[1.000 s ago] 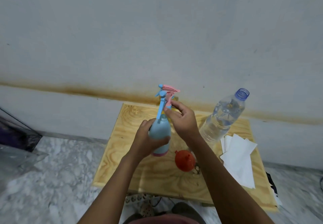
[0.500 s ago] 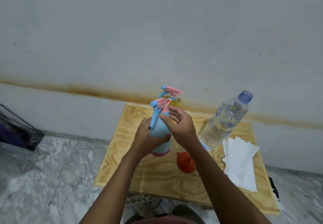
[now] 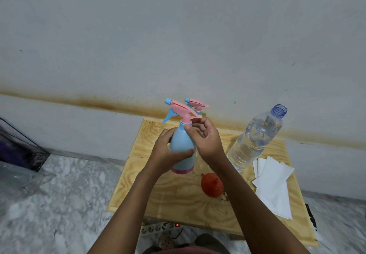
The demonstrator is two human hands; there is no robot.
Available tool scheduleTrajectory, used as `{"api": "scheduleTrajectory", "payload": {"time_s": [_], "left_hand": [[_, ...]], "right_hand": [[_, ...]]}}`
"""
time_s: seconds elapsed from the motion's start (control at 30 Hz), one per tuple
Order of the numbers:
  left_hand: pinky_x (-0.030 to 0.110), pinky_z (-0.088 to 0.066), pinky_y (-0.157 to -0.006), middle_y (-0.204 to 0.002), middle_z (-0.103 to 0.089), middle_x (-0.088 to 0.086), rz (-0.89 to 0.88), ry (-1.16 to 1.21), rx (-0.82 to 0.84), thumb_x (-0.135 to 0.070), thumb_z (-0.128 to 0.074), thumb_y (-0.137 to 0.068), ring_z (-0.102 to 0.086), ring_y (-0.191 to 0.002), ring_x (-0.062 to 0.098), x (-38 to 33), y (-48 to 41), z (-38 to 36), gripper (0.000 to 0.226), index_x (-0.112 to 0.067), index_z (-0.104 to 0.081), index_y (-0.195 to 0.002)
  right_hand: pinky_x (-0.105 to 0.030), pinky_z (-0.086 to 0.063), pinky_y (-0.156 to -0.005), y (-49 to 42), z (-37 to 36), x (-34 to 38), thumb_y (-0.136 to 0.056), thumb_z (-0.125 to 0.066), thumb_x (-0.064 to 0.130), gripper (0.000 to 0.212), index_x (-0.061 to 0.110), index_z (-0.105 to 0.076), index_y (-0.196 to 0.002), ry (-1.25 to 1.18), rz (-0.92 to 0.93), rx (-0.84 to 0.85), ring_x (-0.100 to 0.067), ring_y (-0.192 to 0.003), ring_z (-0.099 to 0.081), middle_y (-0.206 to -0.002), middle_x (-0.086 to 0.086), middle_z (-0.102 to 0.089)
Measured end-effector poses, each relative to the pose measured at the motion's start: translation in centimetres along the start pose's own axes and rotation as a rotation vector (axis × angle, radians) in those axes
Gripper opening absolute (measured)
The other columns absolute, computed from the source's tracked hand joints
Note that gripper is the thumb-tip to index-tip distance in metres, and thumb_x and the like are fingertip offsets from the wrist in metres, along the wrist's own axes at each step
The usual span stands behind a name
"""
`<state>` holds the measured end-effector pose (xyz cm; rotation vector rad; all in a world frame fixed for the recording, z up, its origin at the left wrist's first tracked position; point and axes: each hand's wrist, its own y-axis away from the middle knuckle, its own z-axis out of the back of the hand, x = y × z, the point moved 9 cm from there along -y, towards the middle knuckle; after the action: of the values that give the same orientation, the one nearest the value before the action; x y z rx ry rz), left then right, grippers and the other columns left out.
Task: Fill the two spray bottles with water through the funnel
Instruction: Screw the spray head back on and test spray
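Observation:
A light blue spray bottle (image 3: 181, 144) with a pink base stands near the middle of the wooden table (image 3: 178, 196). My left hand (image 3: 166, 152) wraps around its body. My right hand (image 3: 204, 137) pinches the pink collar under its pink and blue spray head (image 3: 179, 108). Behind it only the pink spray head of a second spray bottle (image 3: 196, 103) shows; its body is hidden. A red funnel (image 3: 211, 184) lies on its side on the table, just right of the blue bottle. To the right stands a clear water bottle (image 3: 255, 139) with no cap, partly filled.
White paper napkins (image 3: 275, 184) lie at the table's right side. A white power strip (image 3: 158, 228) sits on the marble floor under the table's front edge. A dark clear box (image 3: 17, 148) stands at the far left by the wall.
The blue bottle's spray head has turned under my right hand, its nozzle swinging up and to the left. My left hand has kept its hold on the body.

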<state>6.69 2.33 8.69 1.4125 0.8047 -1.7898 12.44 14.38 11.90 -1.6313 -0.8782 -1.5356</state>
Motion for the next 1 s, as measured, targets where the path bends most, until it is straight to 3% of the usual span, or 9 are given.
{"api": "scheduleTrajectory", "payload": {"time_s": [0.13, 0.23, 0.33, 0.47, 0.57, 0.67, 0.73, 0.87, 1.0], "left_hand": [[0.040, -0.060, -0.075, -0.110, -0.061, 0.001, -0.009, 0.050, 0.010, -0.036, -0.082, -0.058, -0.063, -0.101, 0.015, -0.8, -0.2, -0.5, 0.060, -0.038, -0.064, -0.115], [0.038, -0.061, -0.075, -0.111, -0.061, -0.003, 0.008, 0.052, 0.003, -0.039, -0.082, -0.055, -0.064, -0.102, 0.014, -1.0, -0.2, -0.4, 0.067, -0.034, -0.062, -0.119], [0.032, -0.060, -0.074, -0.109, -0.061, -0.007, -0.008, 0.017, 0.006, -0.043, -0.082, -0.054, -0.063, -0.099, 0.010, -1.8, -0.2, -0.3, 0.063, -0.046, -0.059, -0.112], [0.039, -0.060, -0.074, -0.107, -0.063, -0.005, -0.017, 0.042, 0.010, -0.037, -0.082, -0.056, -0.064, -0.097, 0.011, -2.6, -0.4, -0.3, 0.057, -0.044, -0.063, -0.110], [0.042, -0.060, -0.076, -0.108, -0.064, -0.003, -0.030, 0.031, 0.015, -0.038, -0.082, -0.057, -0.065, -0.098, 0.014, -3.0, -0.5, -0.4, 0.059, -0.038, -0.064, -0.113], [0.037, -0.059, -0.075, -0.108, -0.064, -0.005, -0.045, 0.013, 0.013, -0.042, -0.080, -0.057, -0.064, -0.097, 0.013, -3.5, -0.7, -0.1, 0.061, -0.035, -0.064, -0.115], [0.033, -0.058, -0.073, -0.107, -0.065, -0.005, -0.057, 0.009, 0.022, -0.043, -0.080, -0.058, -0.064, -0.097, 0.012, -3.8, -0.7, -0.1, 0.059, -0.035, -0.064, -0.114], [0.022, -0.054, -0.068, -0.105, -0.065, -0.006, -0.058, 0.019, 0.028, -0.044, -0.080, -0.060, -0.064, -0.094, 0.008, -4.6, -0.7, -0.2, 0.055, -0.037, -0.064, -0.112], [0.024, -0.055, -0.071, -0.107, -0.066, -0.007, -0.064, 0.026, 0.043, -0.042, -0.081, -0.063, -0.064, -0.096, 0.007, -4.8, -0.7, -0.1, 0.053, -0.038, -0.064, -0.113]], "right_hand": [[-0.037, -0.055, -0.092, 0.1, -0.5, 0.8, -0.087, -0.073, 0.029, 0.037, 0.017, -0.063, -0.121, 0.134, 0.050, -0.038, -0.017, -0.107, -0.064, -0.112, 0.001, -0.069], [-0.037, -0.056, -0.085, 0.1, -0.5, 0.7, -0.095, -0.063, 0.023, 0.025, 0.016, -0.065, -0.119, 0.080, 0.009, -0.031, -0.018, -0.102, -0.066, -0.109, -0.001, -0.070], [-0.035, -0.056, -0.081, 0.1, -0.2, 0.8, -0.100, -0.054, 0.018, 0.023, 0.011, -0.064, -0.120, -0.034, -0.044, -0.021, -0.018, -0.097, -0.068, -0.109, -0.005, -0.070], [-0.040, -0.057, -0.088, 0.2, -0.1, 1.3, -0.090, -0.070, 0.017, 0.021, 0.018, -0.063, -0.109, -0.061, 0.008, -0.066, -0.021, -0.102, -0.069, -0.110, -0.006, -0.071], [-0.035, -0.057, -0.086, 0.2, 0.0, 1.6, -0.088, -0.072, 0.015, 0.021, 0.018, -0.061, -0.106, -0.087, 0.028, -0.090, -0.014, -0.100, -0.069, -0.106, 0.003, -0.072], [-0.024, -0.056, -0.077, 0.2, -0.2, 2.3, -0.096, -0.057, 0.006, 0.009, 0.012, -0.060, -0.102, -0.200, 0.011, -0.050, -0.002, -0.087, -0.069, -0.091, 0.017, -0.075], [-0.023, -0.056, -0.076, 0.2, 0.0, 2.4, -0.096, -0.058, 0.005, 0.009, 0.012, -0.061, -0.100, -0.214, 0.010, -0.072, -0.002, -0.088, -0.070, -0.094, 0.012, -0.075], [-0.042, -0.056, -0.091, 0.5, 0.2, 2.7, -0.086, -0.075, 0.017, 0.028, 0.015, -0.063, -0.112, -0.221, 0.021, -0.155, -0.022, -0.107, -0.068, -0.115, -0.007, -0.070], [-0.036, -0.060, -0.079, 0.8, -0.2, 3.3, -0.088, -0.072, 0.019, 0.022, 0.023, -0.067, -0.109, -0.166, 0.012, -0.092, -0.019, -0.095, -0.072, -0.103, 0.001, -0.075]]}}
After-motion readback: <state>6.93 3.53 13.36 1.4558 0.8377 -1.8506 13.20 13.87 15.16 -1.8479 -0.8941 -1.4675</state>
